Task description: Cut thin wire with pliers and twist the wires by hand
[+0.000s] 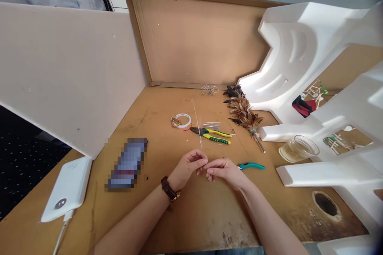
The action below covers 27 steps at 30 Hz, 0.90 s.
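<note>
My left hand (pixel 188 167), with a brown watch on its wrist, and my right hand (pixel 225 171) meet over the middle of the wooden table (pixel 191 215). Both pinch the lower end of a long thin wire (pixel 198 127) that runs up and away from my fingers. Just right of my right hand lie teal-handled pliers (pixel 251 165). Beyond my hands lie yellow-and-green pliers (pixel 214 134), several short wire pieces (pixel 211 125), a roll of clear tape (pixel 183 120) and some coloured wires (pixel 175 122).
A feather bundle (pixel 243 113) and a tangle of wire (pixel 209 89) lie further back. A glass cup (pixel 298 148) stands at the right among white foam blocks (pixel 302 55). A white power bank (pixel 69 187) lies left. Cardboard (pixel 203 40) and a foam board (pixel 66 71) wall the table.
</note>
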Tool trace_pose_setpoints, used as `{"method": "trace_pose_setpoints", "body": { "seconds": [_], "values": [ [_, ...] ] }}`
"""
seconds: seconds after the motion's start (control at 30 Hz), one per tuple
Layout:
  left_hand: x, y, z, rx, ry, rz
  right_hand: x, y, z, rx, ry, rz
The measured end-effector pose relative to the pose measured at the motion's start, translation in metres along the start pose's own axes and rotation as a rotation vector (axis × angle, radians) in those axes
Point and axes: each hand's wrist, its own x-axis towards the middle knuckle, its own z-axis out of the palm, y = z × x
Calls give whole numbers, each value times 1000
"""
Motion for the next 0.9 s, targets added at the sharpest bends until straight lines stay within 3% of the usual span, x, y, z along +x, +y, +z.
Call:
{"method": "trace_pose_setpoints", "body": {
  "seconds": [0.23, 0.33, 0.5, 0.67, 0.9],
  "values": [
    [-6, 6, 2, 378, 198, 257, 7, 8, 3, -575, 275, -290],
    [-7, 7, 3, 508, 187, 339, 11, 12, 3, -700, 281, -337],
    [-4, 1, 1, 621, 161, 336, 15, 20, 7, -867, 285, -307],
    [0, -4, -3, 500, 201, 293, 11, 19, 15, -757, 307, -253],
    [2, 0, -12, 208, 137, 128, 10, 14, 22, -311, 104, -168]
  ]
}}
